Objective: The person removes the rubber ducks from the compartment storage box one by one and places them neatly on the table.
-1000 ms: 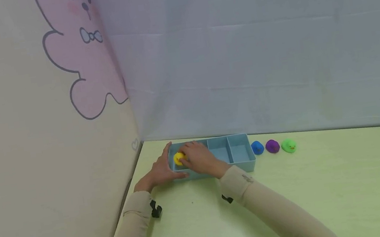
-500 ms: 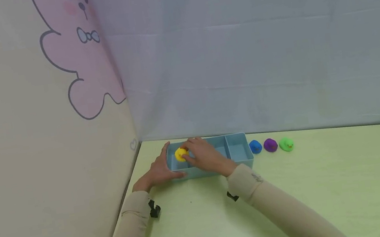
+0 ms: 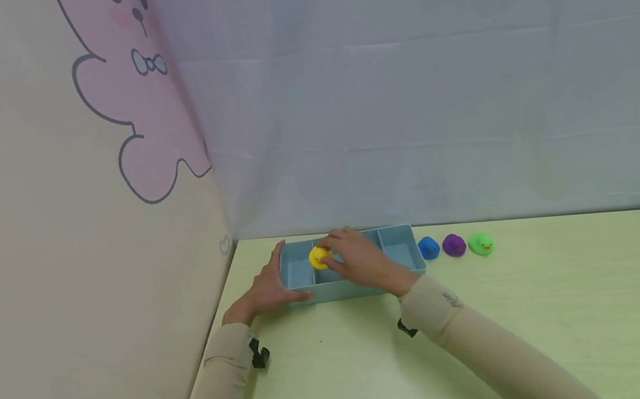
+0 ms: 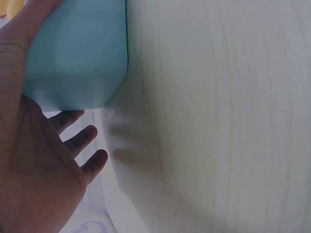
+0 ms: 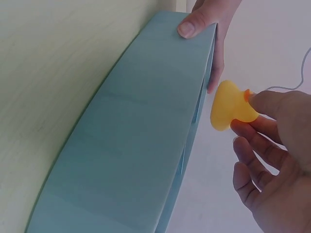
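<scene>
My right hand (image 3: pixel 364 262) pinches a yellow rubber duck (image 3: pixel 319 259) between thumb and fingertips. In the right wrist view the duck (image 5: pixel 226 108) is up above the rim of a light-blue divided box (image 5: pixel 126 116), its orange beak by the thumb. From the head view, the duck overlaps the first divider from the left. My left hand (image 3: pixel 268 291) grips the left end of the box (image 3: pixel 346 290), with its thumb on the front wall and its fingers round the end. The leftmost compartment shows nothing in it; my right hand partly hides the middle ones.
Just right of the box stand a blue duck (image 3: pixel 429 248), a purple duck (image 3: pixel 454 245) and a green duck (image 3: pixel 482 243) in a row. A pale wall (image 3: pixel 406 111) rises behind the table (image 3: pixel 536 319), and another closes the left side.
My right hand has lifted the yellow duck out of the leftmost compartment and carried it rightward to the first divider. The left hand stays on the box's end.
</scene>
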`<state>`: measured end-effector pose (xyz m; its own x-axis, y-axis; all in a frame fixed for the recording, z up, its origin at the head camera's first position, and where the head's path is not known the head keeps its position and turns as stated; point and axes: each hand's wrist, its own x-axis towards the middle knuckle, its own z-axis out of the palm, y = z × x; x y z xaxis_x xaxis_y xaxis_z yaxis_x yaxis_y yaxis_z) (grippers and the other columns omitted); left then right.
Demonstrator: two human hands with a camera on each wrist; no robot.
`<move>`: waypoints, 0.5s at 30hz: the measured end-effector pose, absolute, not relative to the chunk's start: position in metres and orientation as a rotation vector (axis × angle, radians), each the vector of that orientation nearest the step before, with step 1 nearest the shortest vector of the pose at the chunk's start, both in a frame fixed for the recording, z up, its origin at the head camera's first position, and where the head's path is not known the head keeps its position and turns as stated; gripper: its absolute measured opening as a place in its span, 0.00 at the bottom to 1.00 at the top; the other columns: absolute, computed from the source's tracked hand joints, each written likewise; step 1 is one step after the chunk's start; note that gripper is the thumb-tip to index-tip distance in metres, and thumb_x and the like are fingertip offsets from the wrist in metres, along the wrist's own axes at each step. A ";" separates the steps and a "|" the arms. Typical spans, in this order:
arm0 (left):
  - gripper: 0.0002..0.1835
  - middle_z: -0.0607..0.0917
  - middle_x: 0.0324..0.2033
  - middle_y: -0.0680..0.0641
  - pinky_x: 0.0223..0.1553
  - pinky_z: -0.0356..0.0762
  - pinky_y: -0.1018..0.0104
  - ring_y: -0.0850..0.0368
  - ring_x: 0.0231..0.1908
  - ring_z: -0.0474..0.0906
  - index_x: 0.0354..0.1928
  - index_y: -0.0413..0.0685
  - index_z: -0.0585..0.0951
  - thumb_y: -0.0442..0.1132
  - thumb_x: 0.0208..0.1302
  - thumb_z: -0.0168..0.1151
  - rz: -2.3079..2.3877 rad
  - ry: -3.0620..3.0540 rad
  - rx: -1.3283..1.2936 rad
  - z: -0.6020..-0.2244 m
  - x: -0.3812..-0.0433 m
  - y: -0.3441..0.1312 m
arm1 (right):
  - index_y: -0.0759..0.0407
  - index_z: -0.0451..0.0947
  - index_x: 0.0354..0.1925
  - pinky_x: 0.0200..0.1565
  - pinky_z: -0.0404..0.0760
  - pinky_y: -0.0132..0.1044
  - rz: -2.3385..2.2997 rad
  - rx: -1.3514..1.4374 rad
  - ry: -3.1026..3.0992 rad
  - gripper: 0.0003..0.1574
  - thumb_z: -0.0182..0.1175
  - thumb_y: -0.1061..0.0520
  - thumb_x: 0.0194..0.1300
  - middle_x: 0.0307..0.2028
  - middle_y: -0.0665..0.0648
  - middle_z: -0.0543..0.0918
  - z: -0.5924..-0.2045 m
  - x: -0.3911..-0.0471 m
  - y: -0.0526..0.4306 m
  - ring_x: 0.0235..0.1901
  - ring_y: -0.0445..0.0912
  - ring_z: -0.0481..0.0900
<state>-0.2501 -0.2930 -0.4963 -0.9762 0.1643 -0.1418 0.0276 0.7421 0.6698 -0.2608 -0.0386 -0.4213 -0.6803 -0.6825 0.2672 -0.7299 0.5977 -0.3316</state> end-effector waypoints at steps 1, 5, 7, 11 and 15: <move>0.74 0.71 0.68 0.39 0.67 0.63 0.29 0.41 0.61 0.73 0.82 0.62 0.38 0.67 0.43 0.79 1.053 2.753 0.156 -0.497 -0.250 -0.293 | 0.59 0.80 0.60 0.58 0.81 0.46 0.633 1.198 -2.708 0.22 0.61 0.50 0.74 0.50 0.55 0.85 -0.421 -0.261 -0.037 0.49 0.51 0.80; 0.73 0.73 0.66 0.39 0.66 0.67 0.32 0.42 0.60 0.73 0.82 0.62 0.39 0.66 0.43 0.80 1.062 2.764 0.161 -0.495 -0.249 -0.292 | 0.59 0.80 0.59 0.55 0.81 0.47 0.626 1.175 -2.708 0.21 0.61 0.51 0.74 0.49 0.56 0.85 -0.422 -0.260 -0.028 0.47 0.51 0.79; 0.74 0.74 0.65 0.39 0.65 0.68 0.32 0.42 0.59 0.73 0.82 0.61 0.39 0.65 0.42 0.80 1.065 2.771 0.164 -0.496 -0.249 -0.291 | 0.60 0.80 0.59 0.55 0.81 0.48 0.635 1.165 -2.701 0.21 0.62 0.52 0.73 0.49 0.56 0.85 -0.422 -0.260 -0.022 0.47 0.52 0.79; 0.75 0.72 0.68 0.38 0.67 0.65 0.29 0.40 0.63 0.73 0.82 0.59 0.38 0.67 0.42 0.80 1.052 2.781 0.170 -0.496 -0.249 -0.290 | 0.61 0.80 0.60 0.58 0.80 0.49 0.671 1.149 -2.695 0.21 0.63 0.53 0.73 0.51 0.57 0.85 -0.422 -0.260 -0.010 0.48 0.52 0.80; 0.75 0.66 0.74 0.37 0.70 0.59 0.25 0.35 0.70 0.68 0.82 0.59 0.39 0.66 0.42 0.80 1.060 2.776 0.175 -0.496 -0.248 -0.290 | 0.61 0.80 0.60 0.57 0.82 0.47 0.659 1.143 -2.681 0.22 0.63 0.53 0.73 0.52 0.57 0.85 -0.422 -0.262 0.001 0.47 0.51 0.80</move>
<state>-0.2483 -0.2896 -0.4963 -0.9796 0.1671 -0.1115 0.0503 0.7412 0.6694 -0.2617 0.0008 -0.4219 -0.6972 -0.6486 0.3051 -0.7162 0.6123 -0.3349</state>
